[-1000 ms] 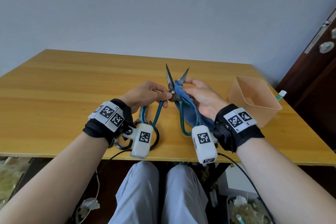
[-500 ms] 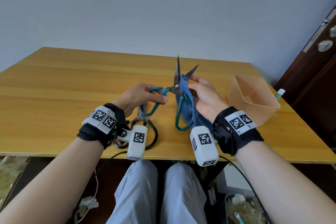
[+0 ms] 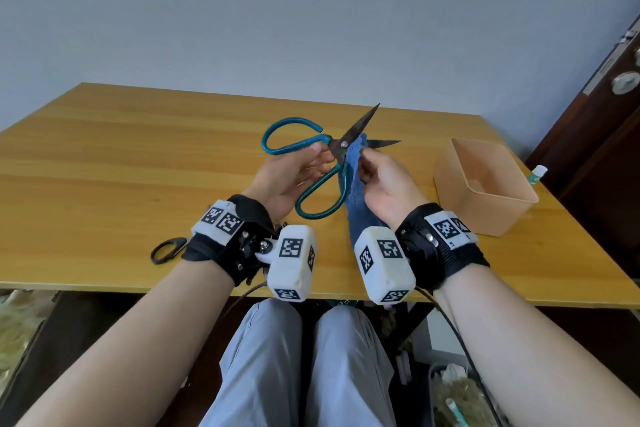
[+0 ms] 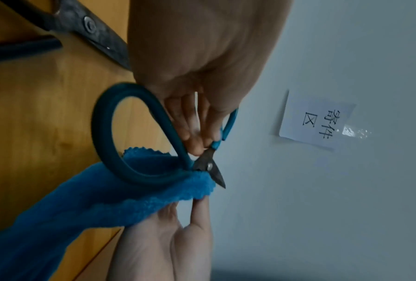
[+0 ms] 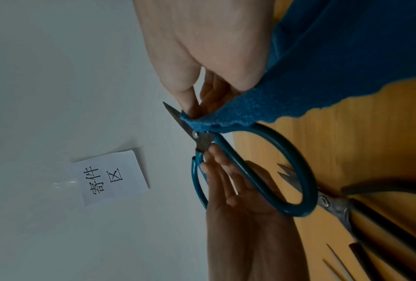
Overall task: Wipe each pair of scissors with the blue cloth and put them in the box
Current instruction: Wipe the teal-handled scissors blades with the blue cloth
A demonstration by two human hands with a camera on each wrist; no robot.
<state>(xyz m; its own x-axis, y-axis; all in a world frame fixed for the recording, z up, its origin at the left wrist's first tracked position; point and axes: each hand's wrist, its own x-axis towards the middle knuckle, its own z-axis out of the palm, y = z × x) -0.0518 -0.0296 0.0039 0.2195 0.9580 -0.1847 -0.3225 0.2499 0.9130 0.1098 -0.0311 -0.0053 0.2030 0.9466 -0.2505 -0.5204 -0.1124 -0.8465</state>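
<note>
Held above the wooden table (image 3: 104, 163), between both hands: teal-handled scissors (image 3: 311, 163), blades parted, one tip up and away, the other toward the box (image 3: 485, 198). Left hand (image 3: 284, 180) to the left of the pivot, thumb and fingertips pinching the upper handle shank just behind the blades; upper loop projecting beyond the fingers to the left, lower loop hanging below the palm. Seen from the left wrist, fingers (image 4: 190, 131) closed on the handle of the scissors (image 4: 154, 152) right beside the pivot. Right hand (image 3: 384, 184) just to the right of the pivot, fingers curled and pinching a fold of blue cloth (image 3: 356, 191) against the lower blade; rest of the cloth trailing down past the wrist. From the right wrist, cloth (image 5: 322, 76) wrapped over the blade at the fingertips (image 5: 190, 102), bare tip sticking out beyond. Box standing open on the table well to the right of the right hand, apart from it. Black-handled scissors (image 3: 168, 250) flat on the table beside the left wrist, partly hidden. Paper note (image 5: 113, 178) stuck on the wall.
</note>
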